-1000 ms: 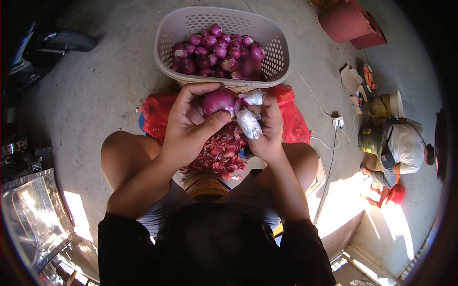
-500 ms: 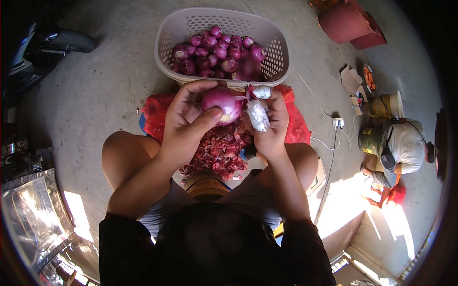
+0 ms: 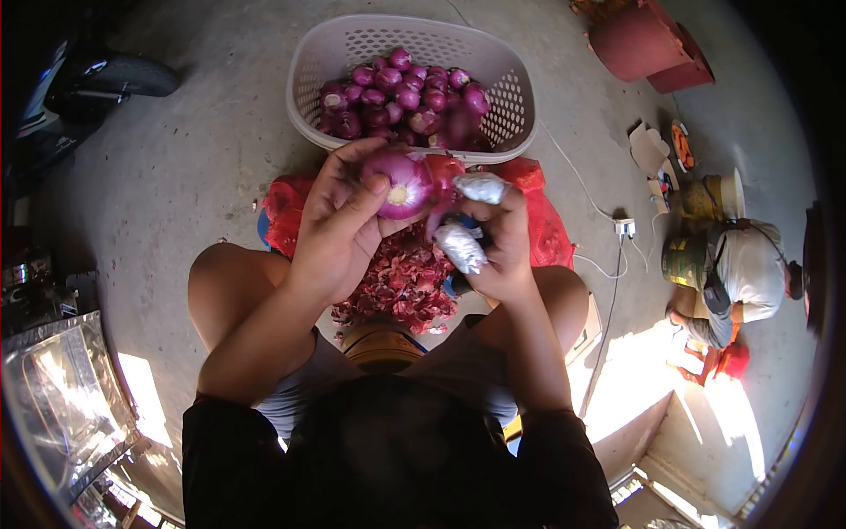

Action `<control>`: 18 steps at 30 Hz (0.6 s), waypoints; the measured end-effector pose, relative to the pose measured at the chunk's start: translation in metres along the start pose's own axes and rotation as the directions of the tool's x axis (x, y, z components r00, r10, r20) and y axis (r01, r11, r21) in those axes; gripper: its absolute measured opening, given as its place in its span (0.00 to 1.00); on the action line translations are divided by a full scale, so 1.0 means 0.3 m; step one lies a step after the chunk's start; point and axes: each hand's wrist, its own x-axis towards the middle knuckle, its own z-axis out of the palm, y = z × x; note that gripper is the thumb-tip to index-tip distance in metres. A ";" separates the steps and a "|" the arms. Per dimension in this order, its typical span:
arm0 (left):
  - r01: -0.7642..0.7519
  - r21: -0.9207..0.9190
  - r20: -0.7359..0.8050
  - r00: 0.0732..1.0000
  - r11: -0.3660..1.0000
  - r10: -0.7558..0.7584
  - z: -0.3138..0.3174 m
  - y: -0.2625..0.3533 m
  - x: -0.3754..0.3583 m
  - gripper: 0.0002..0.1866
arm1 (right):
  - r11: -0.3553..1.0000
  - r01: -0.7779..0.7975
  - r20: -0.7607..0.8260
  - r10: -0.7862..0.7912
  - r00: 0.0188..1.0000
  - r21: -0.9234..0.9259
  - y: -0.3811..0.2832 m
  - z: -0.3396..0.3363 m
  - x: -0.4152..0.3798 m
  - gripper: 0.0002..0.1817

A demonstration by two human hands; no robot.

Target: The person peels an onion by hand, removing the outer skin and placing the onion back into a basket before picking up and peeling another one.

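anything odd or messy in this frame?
Mostly tidy. Loose red onion skins lie heaped on the floor between the knees. The right hand's fingertips are wrapped in silvery foil or tape while the left hand holds an onion. The basket stands upright.

The red onion (image 3: 401, 183) is round and glossy, purple with a paler pink sheen on its upper side. One cut end faces the camera as a small whitish-yellow disc. It sits in the left hand (image 3: 339, 225), fingers curled behind it and the thumb pressed across its front. It is held above the pile of onion skins (image 3: 401, 282) and just in front of the basket (image 3: 352, 44). A dark red flap of loosened skin (image 3: 443, 169) hangs off its right side, still attached, next to the right hand (image 3: 498, 238). That hand's thumb and forefinger are wrapped in silvery white tape. Whether they pinch the flap cannot be told.
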 end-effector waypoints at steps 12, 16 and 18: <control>-0.043 0.156 0.004 0.999 0.987 0.043 0.013 -0.015 -0.007 0.21 | 0.997 0.043 0.000 -0.043 0.999 -0.072 -0.007 0.008 0.020 0.25; -0.030 0.167 0.019 0.999 0.986 0.027 0.010 -0.016 -0.008 0.21 | 0.996 0.054 -0.012 -0.055 0.998 -0.074 -0.009 0.000 0.026 0.22; -0.041 0.200 0.027 0.999 0.979 0.036 0.011 -0.014 -0.007 0.21 | 1.000 -0.001 -0.047 0.000 0.999 -0.014 -0.003 0.005 0.016 0.22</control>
